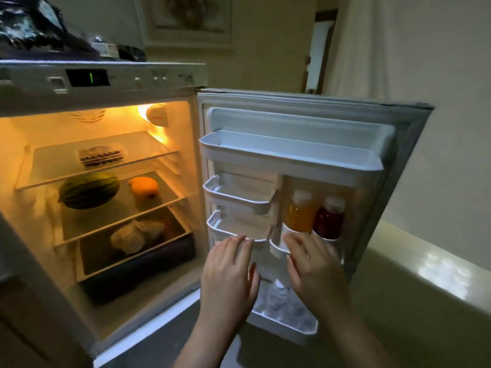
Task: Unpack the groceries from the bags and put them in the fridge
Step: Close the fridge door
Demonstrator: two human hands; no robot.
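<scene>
Left hand [229, 272] & right hand [313, 269] spread flat, nothing held; next item to be seated upright beside orange bottle [300, 212] in fridge door [305, 166].

Green striped melon [89, 190], orange fruit [144, 187], orange juice bottle [300, 211], dark red juice bottle [329, 217], white door shelves [289, 155]

Home kitchen, open fridge [106, 83] stocked with melon [89, 190], juice bottles [301, 211]

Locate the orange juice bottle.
Head view: orange juice bottle stands in the open fridge door's right-hand rack, left of the red juice bottle, above the right hand.
</scene>
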